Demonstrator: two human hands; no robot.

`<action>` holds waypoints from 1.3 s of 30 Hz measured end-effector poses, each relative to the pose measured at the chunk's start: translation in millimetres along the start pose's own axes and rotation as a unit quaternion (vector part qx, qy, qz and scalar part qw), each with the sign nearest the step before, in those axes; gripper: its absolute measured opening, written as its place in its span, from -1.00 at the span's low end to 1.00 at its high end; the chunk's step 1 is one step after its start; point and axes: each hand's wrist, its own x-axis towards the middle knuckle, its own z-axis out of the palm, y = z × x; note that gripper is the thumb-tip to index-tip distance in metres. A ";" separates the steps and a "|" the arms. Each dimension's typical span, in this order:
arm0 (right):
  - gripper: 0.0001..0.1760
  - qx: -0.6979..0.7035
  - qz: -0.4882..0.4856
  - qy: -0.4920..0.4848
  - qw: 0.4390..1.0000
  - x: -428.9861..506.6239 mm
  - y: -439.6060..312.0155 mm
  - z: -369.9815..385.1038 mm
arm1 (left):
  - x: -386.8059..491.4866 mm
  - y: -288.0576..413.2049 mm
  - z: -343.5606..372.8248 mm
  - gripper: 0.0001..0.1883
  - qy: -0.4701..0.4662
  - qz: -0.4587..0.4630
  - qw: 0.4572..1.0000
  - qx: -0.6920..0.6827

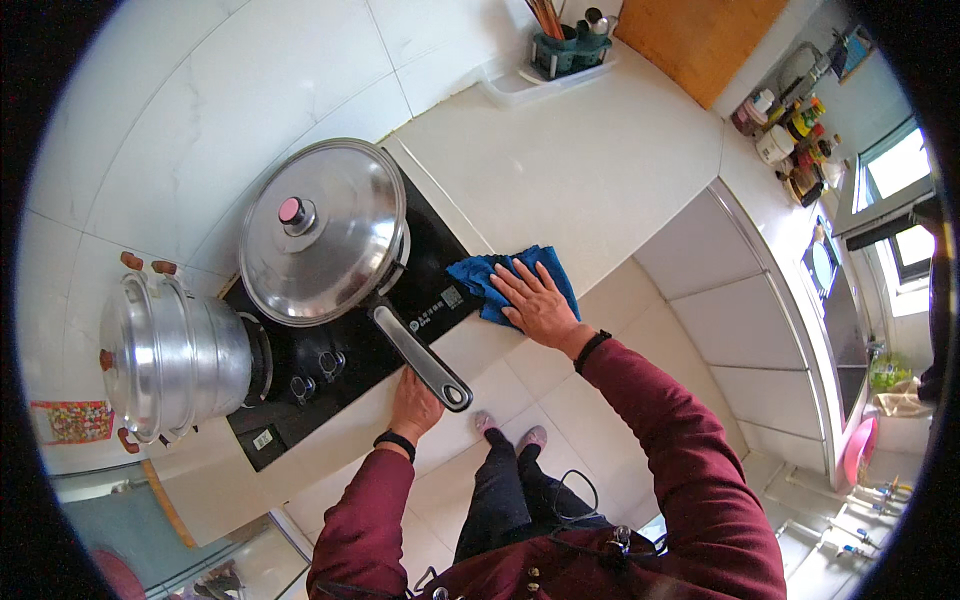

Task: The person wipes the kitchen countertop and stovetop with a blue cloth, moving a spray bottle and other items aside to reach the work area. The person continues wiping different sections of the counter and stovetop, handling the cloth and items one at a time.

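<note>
My right hand [541, 309] holds a dark blue cloth [561, 277] down under its palm, fingers extended, on the counter beside the right end of the black glass gas hob [431, 225]. My left hand [417, 406] rests at the counter's front edge, partly hidden behind the pan handle [409, 341]; its fingertips cannot be made out clearly. That handle belongs to a wide pan on the hob, covered by a domed metal lid [337, 232] with a pink-topped knob [291, 211]. Left of the pan stands an aluminium steamer pot [214, 364] with brown handles.
Two control knobs [316, 377] sit on the hob's front. A clear plastic tray [510, 88] with a green utensil holder [559, 60] stands at the back. Bottles and jars [799, 142] line the right-hand counter, near a pink basin [859, 452]. Tiled wall [247, 82] rises behind the hob.
</note>
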 end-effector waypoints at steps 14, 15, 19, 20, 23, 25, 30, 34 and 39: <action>-0.32 -0.092 -0.104 -0.008 0.990 142.5 50.7 0.7 | 2.5 4.8 -17.2 -0.39 -0.060 -0.003 0.998 -0.032; -0.32 -0.089 -0.111 0.012 0.990 152.4 52.8 0.7 | 2.9 4.4 -16.7 -0.40 -0.060 -0.001 0.998 -0.031; -0.32 -0.091 -0.092 0.020 0.991 183.4 57.6 2.9 | 3.6 -1.0 -10.1 -0.36 -0.060 0.025 0.998 -0.016; -0.33 -0.088 -0.080 0.025 0.993 189.6 57.4 4.6 | 2.5 -3.1 -7.7 -0.35 -0.044 0.019 0.997 -0.055; -0.34 -0.073 -0.037 0.037 0.996 204.9 58.5 9.1 | -4.7 -9.9 -0.1 -0.34 -0.064 0.053 0.996 0.015; -0.34 -0.072 -0.013 0.036 0.997 211.7 59.3 12.5 | -11.5 -14.8 6.9 -0.35 -0.094 0.038 0.995 0.017; -0.33 -0.045 0.032 0.050 0.997 222.1 69.8 20.4 | -19.7 -17.6 32.1 -0.49 -0.066 -0.178 0.942 -0.277; -0.32 -0.047 0.079 0.086 0.992 222.1 106.9 20.1 | -19.2 -7.1 24.9 -0.83 0.016 -0.287 0.844 -0.453; -0.30 -0.111 0.175 0.048 0.977 174.0 218.4 0.8 | 11.3 43.4 9.9 -0.75 0.089 -0.212 0.948 -0.221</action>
